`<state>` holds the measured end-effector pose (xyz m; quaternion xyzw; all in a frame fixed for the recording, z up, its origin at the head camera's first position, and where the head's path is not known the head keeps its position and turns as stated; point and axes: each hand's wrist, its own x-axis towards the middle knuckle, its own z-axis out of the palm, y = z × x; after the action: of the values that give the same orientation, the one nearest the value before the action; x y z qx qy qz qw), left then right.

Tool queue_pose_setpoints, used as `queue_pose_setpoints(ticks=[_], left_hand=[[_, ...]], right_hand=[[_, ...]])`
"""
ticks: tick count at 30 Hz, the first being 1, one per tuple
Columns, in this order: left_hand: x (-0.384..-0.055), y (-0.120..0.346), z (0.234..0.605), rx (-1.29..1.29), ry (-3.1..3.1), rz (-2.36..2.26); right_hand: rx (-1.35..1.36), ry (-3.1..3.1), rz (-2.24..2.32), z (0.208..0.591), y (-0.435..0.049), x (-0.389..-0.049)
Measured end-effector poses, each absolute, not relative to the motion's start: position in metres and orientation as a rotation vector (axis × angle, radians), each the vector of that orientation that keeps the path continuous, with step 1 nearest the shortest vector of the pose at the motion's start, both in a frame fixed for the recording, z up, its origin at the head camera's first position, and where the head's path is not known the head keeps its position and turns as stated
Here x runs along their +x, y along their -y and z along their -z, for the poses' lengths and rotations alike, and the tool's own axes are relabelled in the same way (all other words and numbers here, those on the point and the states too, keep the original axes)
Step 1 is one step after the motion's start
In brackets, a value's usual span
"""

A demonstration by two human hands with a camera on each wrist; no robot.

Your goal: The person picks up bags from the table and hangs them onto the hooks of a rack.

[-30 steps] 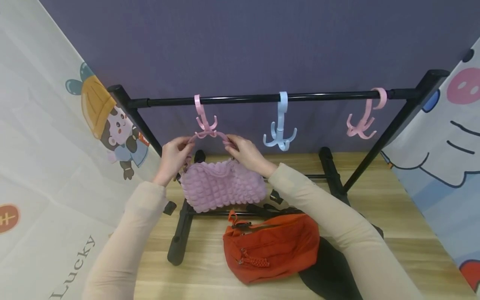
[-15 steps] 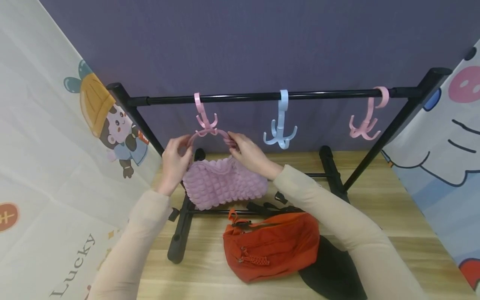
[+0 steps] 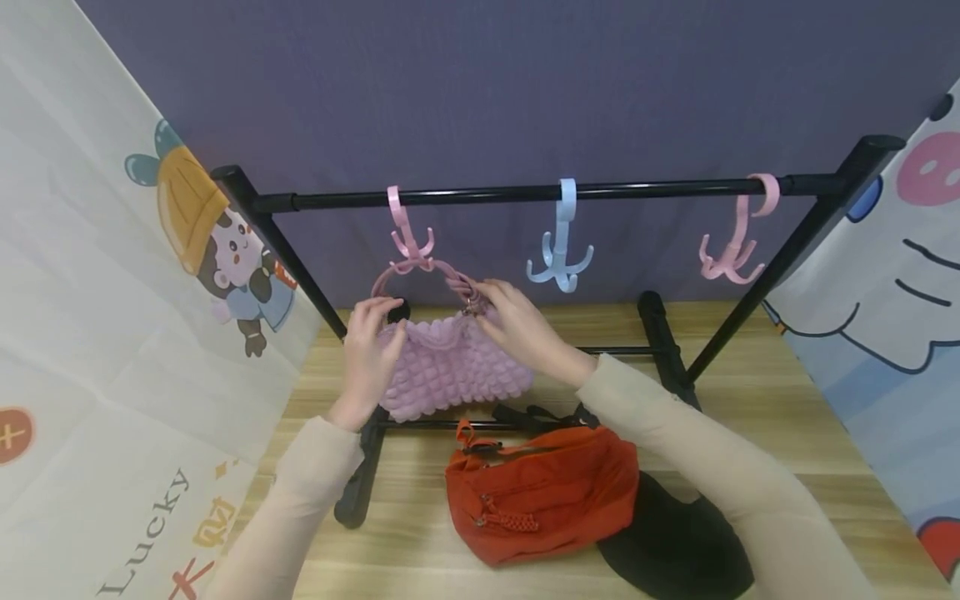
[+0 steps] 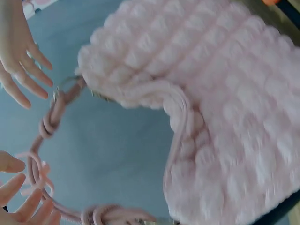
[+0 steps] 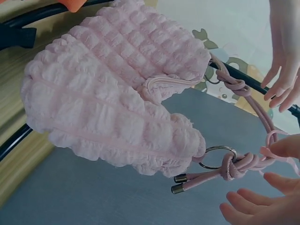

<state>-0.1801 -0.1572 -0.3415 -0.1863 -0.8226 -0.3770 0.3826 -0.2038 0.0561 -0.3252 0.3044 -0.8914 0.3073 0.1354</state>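
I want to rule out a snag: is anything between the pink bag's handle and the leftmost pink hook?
Nothing visible is: the handle meets the leftmost pink hook directly. The left hand and right hand are at either side; the orange bag lies below.

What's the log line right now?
puffy lilac-pink fabric handbag: pink cord handle over leftmost pink plastic hook; left hand: near bag, gripping nothing; right hand: near handle, gripping nothing

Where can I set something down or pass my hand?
Wooden floor between left rack foot and orange bag; for a hand, the gap between blue hook and right pink hook. Crowded around left pink hook: lilac bag, left hand, right hand.
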Motion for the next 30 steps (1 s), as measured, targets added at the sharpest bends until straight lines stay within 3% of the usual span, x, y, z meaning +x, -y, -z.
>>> queue_pose_setpoints(ticks=[30], left_hand=[[-0.144, 0.095, 0.432, -0.970, 2.477, 0.882]], right_hand=[[0.861, 2.823, -0.916, 0.389, -0.127, -0.158]])
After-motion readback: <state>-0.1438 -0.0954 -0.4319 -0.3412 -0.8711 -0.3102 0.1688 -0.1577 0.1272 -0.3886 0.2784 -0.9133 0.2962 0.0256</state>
